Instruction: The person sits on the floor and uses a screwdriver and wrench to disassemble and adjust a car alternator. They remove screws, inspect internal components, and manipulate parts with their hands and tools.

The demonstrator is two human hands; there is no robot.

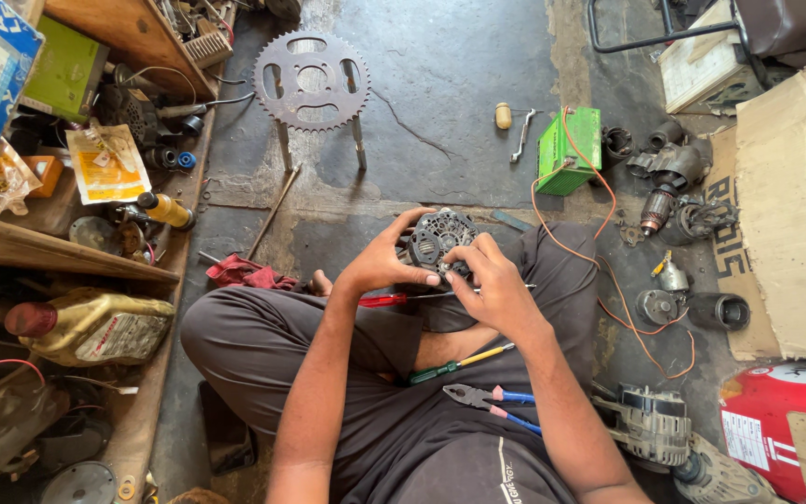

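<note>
Both hands grip the black alternator housing (438, 241): left hand (382, 261) cupping its side, right hand (489, 280) pinching its lower edge. Below the housing lie a red-handled screwdriver (394, 300) and pliers (489, 401), so disassembly looks only partly done.

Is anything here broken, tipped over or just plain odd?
The concrete floor has a crack running from under the sprocket stool toward the middle. An oil jug lies on its side on the shelf at left. Both the left hand and right hand grip a black alternator, which seems intact.

hands: left (380, 264), right (492, 280) grip alternator (437, 241) | pliers (489, 401) on lap
</note>
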